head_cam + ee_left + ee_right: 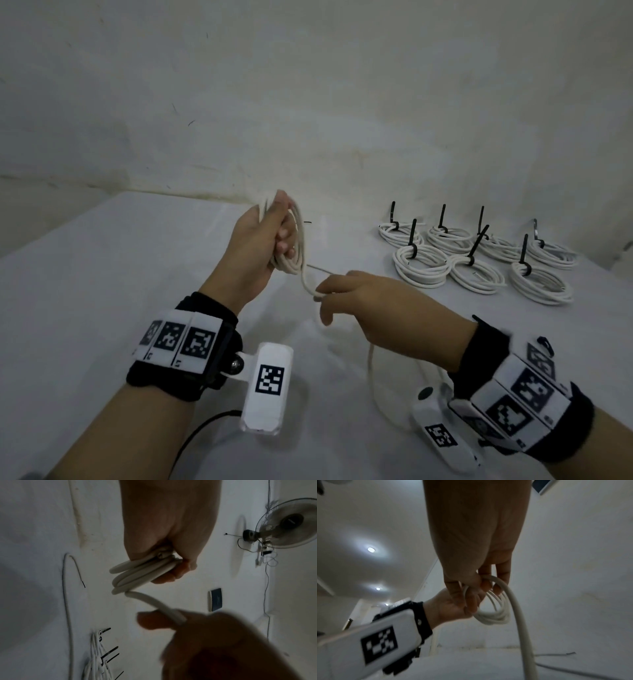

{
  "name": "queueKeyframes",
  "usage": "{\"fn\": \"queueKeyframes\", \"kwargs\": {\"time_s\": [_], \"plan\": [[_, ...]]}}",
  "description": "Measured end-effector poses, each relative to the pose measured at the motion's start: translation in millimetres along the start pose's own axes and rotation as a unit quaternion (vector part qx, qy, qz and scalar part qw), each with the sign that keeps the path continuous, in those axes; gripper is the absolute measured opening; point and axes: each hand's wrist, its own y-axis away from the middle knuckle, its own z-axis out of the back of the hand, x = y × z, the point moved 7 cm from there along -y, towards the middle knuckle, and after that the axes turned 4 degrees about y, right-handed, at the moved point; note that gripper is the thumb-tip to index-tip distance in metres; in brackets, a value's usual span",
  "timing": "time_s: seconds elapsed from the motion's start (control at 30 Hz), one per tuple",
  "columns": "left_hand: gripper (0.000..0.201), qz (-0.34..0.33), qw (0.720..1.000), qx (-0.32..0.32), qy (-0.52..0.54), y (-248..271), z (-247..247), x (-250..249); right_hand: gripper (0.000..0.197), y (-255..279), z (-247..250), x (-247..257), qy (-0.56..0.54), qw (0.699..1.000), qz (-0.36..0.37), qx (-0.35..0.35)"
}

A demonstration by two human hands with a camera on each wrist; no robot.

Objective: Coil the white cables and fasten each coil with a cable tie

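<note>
My left hand [270,236] is raised above the table and grips a coil of white cable [298,246] made of several loops. From the coil's bottom one strand runs down to my right hand [330,294], which pinches it between thumb and fingers. In the left wrist view the coil [142,572] sticks out of the fist and the strand [163,605] crosses to the right hand [205,642]. The right wrist view shows the fingers [488,582] on the cable and the free length [525,628] hanging down toward the table. That loose tail [373,377] lies on the white table [102,274].
Several finished white coils [479,263], each bound with an upright black cable tie [412,236], lie in rows at the right back of the table. A thin dark strip [322,270] lies on the table beneath the hands. The wall [308,102] stands close behind.
</note>
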Motion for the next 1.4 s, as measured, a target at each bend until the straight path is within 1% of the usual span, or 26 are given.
{"fn": "queueKeyframes", "kwargs": {"time_s": [0.07, 0.1, 0.13, 0.2, 0.27, 0.3, 0.37, 0.4, 0.47, 0.53, 0.63, 0.7, 0.8, 0.9, 1.0, 1.03, 1.07, 1.17, 1.2, 1.27, 1.3, 1.33, 1.4], "plan": [[0.032, 0.009, 0.998, 0.028, -0.050, 4.1, -8.6, 4.7, 0.051, -0.2, 16.2, 11.4, 0.053, 0.998, 0.031, -0.018], [0.035, 0.014, 0.997, 0.044, -0.069, 6.1, -13.4, 7.9, 0.049, -0.9, 24.1, 15.1, 0.057, 0.997, 0.032, -0.031], [0.037, 0.021, 0.994, 0.057, -0.089, 8.7, -18.2, 10.8, 0.047, -2.3, 31.5, 16.3, 0.045, 0.998, 0.018, -0.041], [0.037, 0.040, 0.990, 0.059, -0.125, 13.6, -24.4, 15.9, 0.041, -5.4, 40.8, 10.3, -0.002, 0.998, -0.025, -0.062], [0.036, 0.048, 0.986, 0.071, -0.142, 17.7, -30.8, 18.0, 0.026, -5.0, 48.0, 3.3, -0.088, 0.991, -0.049, -0.085], [0.035, 0.049, 0.984, 0.086, -0.145, 19.3, -34.5, 18.7, 0.019, -2.9, 54.1, -0.3, -0.133, 0.983, -0.056, -0.116], [0.033, 0.058, 0.981, 0.109, -0.147, 22.5, -39.0, 19.1, 0.020, 2.0, 63.1, -12.3, -0.217, 0.957, -0.086, -0.170], [0.032, 0.065, 0.980, 0.114, -0.150, 22.9, -39.0, 19.8, 0.021, 4.3, 63.2, -19.2, -0.267, 0.941, -0.112, -0.176], [0.029, 0.073, 0.978, 0.115, -0.160, 21.7, -36.9, 21.7, 0.019, 7.6, 57.6, -30.8, -0.355, 0.908, -0.151, -0.164], [0.026, 0.076, 0.978, 0.114, -0.156, 20.5, -35.8, 21.9, 0.016, 9.5, 49.7, -40.7, -0.408, 0.884, -0.169, -0.151], [0.023, 0.091, 0.984, 0.109, -0.109, 18.4, -33.0, 20.1, 0.013, 13.2, 42.0, -55.4, -0.462, 0.851, -0.185, -0.169], [0.029, 0.097, 0.985, 0.133, -0.061, 18.4, -34.1, 18.4, 0.011, 15.0, 40.5, -62.3, -0.447, 0.850, -0.200, -0.195], [0.033, 0.109, 0.977, 0.183, -0.008, 22.3, -40.1, 17.1, 0.007, 13.6, 42.0, -70.9, -0.391, 0.852, -0.236, -0.256], [0.027, 0.108, 0.975, 0.193, -0.004, 26.2, -44.6, 16.5, 0.010, 7.7, 45.1, -76.6, -0.352, 0.845, -0.253, -0.314], [0.021, 0.109, 0.976, 0.188, 0.036, 26.9, -46.3, 15.4, 0.012, 1.2, 42.1, -73.9, -0.307, 0.842, -0.263, -0.356], [0.020, 0.108, 0.976, 0.181, 0.048, 26.1, -45.1, 14.8, 0.015, -1.9, 37.5, -72.2, -0.300, 0.846, -0.265, -0.354], [0.020, 0.107, 0.977, 0.176, 0.059, 25.3, -44.1, 14.0, 0.020, -6.0, 31.8, -69.8, -0.312, 0.849, -0.262, -0.337], [0.027, 0.101, 0.977, 0.169, 0.085, 23.6, -39.4, 12.3, 0.041, -16.3, 15.7, -61.4, -0.355, 0.871, -0.231, -0.250], [0.035, 0.098, 0.975, 0.175, 0.091, 23.2, -38.3, 12.2, 0.044, -16.7, 13.9, -60.8, -0.352, 0.875, -0.227, -0.242], [0.054, 0.097, 0.972, 0.192, 0.095, 22.5, -37.6, 13.9, 0.042, -15.1, 15.4, -61.5, -0.339, 0.873, -0.233, -0.261], [0.059, 0.098, 0.971, 0.197, 0.093, 22.3, -37.6, 15.3, 0.041, -14.5, 15.4, -62.2, -0.336, 0.870, -0.239, -0.270], [0.061, 0.101, 0.970, 0.203, 0.093, 22.4, -37.4, 16.8, 0.041, -14.6, 14.2, -62.3, -0.334, 0.868, -0.245, -0.272], [0.055, 0.111, 0.965, 0.214, 0.108, 23.0, -37.8, 19.1, 0.046, -16.0, 8.9, -61.5, -0.358, 0.864, -0.251, -0.252]]}}
